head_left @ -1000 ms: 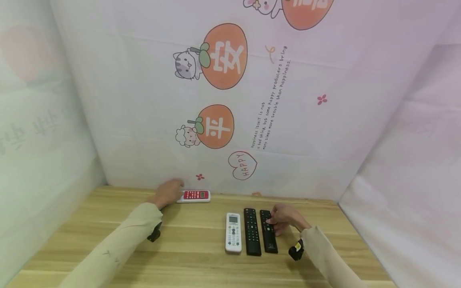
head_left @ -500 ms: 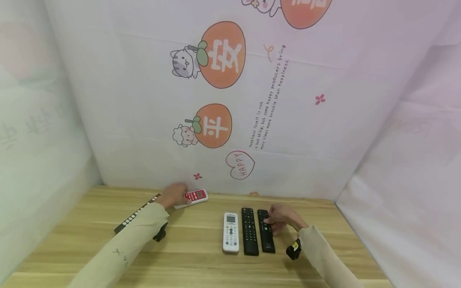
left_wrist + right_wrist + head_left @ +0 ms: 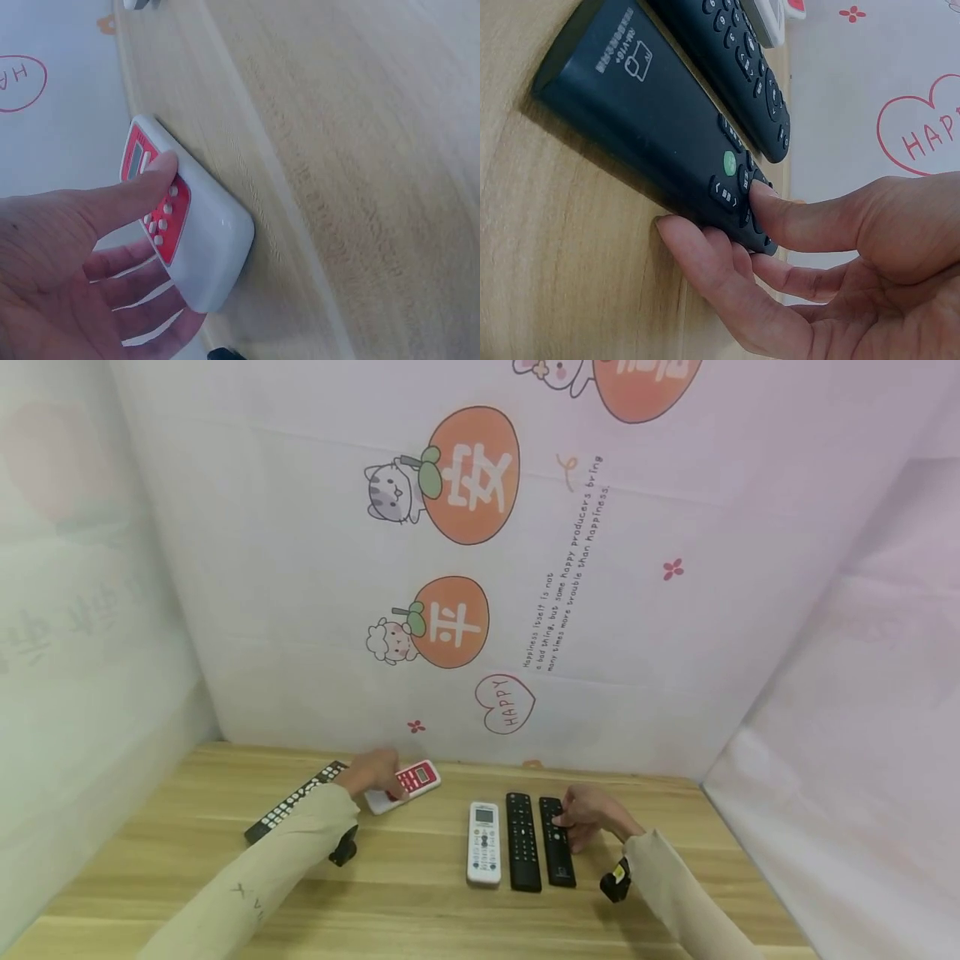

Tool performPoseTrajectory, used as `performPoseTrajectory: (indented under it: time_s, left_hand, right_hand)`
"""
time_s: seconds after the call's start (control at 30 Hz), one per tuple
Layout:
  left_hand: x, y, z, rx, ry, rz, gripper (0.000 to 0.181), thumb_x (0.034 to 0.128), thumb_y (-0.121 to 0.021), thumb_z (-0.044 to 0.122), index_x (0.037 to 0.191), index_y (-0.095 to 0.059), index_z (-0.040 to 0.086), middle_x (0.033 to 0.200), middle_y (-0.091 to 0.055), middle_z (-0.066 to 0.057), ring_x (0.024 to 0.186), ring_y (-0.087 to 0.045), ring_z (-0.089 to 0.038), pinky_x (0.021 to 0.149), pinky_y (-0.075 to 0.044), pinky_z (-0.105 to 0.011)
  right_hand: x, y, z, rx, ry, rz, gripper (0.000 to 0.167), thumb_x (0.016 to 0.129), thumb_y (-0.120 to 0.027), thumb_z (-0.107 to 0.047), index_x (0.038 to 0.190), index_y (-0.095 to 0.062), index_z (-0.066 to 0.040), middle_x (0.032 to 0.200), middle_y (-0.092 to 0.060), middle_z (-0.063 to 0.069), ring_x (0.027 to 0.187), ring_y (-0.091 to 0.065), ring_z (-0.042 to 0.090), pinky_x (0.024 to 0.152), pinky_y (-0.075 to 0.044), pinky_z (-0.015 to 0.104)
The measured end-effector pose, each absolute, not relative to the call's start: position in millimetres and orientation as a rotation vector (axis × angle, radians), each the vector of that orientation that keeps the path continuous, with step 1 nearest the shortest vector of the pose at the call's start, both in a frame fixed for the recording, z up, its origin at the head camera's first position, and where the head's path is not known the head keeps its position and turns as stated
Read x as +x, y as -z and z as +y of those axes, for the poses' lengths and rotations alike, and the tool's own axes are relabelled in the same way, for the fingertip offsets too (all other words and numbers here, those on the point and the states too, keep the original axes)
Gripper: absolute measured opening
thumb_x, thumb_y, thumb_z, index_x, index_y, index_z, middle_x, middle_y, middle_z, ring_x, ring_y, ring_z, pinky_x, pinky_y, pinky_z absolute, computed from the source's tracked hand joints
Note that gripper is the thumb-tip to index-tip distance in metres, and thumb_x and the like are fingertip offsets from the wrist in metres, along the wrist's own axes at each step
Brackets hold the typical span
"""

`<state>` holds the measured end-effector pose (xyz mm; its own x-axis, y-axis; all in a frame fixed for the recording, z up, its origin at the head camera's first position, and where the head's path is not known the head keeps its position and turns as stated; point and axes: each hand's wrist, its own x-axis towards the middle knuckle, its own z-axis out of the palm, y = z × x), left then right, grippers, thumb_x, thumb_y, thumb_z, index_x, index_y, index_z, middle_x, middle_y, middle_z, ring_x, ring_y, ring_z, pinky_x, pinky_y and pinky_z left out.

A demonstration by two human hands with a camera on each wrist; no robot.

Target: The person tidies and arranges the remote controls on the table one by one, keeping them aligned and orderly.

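Observation:
The left hand [image 3: 375, 772] grips a white remote with a red keypad [image 3: 422, 777] near the back edge of the table. In the left wrist view its thumb lies on the buttons of the red-and-white remote [image 3: 210, 240], fingers under the far side. At the right, the right hand [image 3: 592, 814] holds the upper part of a black remote [image 3: 558, 856]. The right wrist view has the thumb on that black remote's [image 3: 645, 112] buttons and the fingers along its side. Left of it lie a longer black remote [image 3: 524, 852] and a white remote with a screen [image 3: 484, 852], side by side.
Another black remote with white buttons [image 3: 272, 818] lies slanted beside the left forearm, partly covered by it. The wooden table [image 3: 420, 918] ends at a printed white cloth [image 3: 315, 610] at the back, with more white cloth at both sides.
The left hand has moved right and toward the front, and the red-and-white remote has turned slantwise with it. The slanted black remote has come into view by the left arm. The right hand stays put.

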<state>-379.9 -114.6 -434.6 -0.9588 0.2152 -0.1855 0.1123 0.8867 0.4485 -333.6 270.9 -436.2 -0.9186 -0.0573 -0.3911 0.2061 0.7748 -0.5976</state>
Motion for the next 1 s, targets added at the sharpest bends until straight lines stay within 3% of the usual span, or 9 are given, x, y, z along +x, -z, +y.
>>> performPoseTrajectory:
  time_s: [0.2, 0.37, 0.67, 1.0]
  left_hand:
    - [-380, 442, -117, 0.182, -0.857, 2.696, 0.044, 0.0922, -0.079, 0.020, 0.125, -0.062, -0.004, 0.105, -0.068, -0.014, 0.097, -0.065, -0.027, 0.091, -0.059, -0.044]
    - [-379, 446, -120, 0.131, -1.006, 2.588, 0.037, 0.0966, -0.071, 0.013, 0.127, -0.062, -0.007, 0.106, -0.069, -0.016, 0.095, -0.067, -0.029, 0.085, -0.061, -0.042]
    - [-372, 437, -132, 0.129, -1.156, 2.439, 0.036, 0.0936, -0.071, 0.007, 0.125, -0.062, -0.008, 0.105, -0.071, -0.016, 0.093, -0.070, -0.029, 0.077, -0.063, -0.038]
    - [-369, 446, -140, 0.137, -1.392, 2.237, 0.071, 0.0819, -0.074, -0.006, 0.147, -0.045, -0.009, 0.110, -0.070, -0.022, 0.093, -0.072, -0.035, 0.073, -0.065, -0.044]
  right_hand:
    - [-334, 436, 269, 0.124, 0.968, 2.560, 0.017, 0.098, -0.070, -0.003, 0.101, -0.054, 0.002, 0.089, -0.061, 0.018, 0.077, -0.073, 0.032, 0.069, -0.066, 0.039]
    - [-334, 437, 270, 0.131, 0.951, 2.570, 0.017, 0.098, -0.070, -0.002, 0.104, -0.055, 0.003, 0.087, -0.062, 0.016, 0.074, -0.074, 0.030, 0.068, -0.066, 0.039]
    - [-335, 434, 272, 0.107, 0.976, 2.561, 0.016, 0.099, -0.068, -0.002, 0.100, -0.053, 0.001, 0.090, -0.061, 0.018, 0.079, -0.070, 0.031, 0.068, -0.066, 0.040]
    - [-337, 436, 271, 0.150, 0.922, 2.584, 0.018, 0.098, -0.069, -0.001, 0.107, -0.055, 0.004, 0.086, -0.065, 0.018, 0.071, -0.075, 0.029, 0.067, -0.066, 0.038]
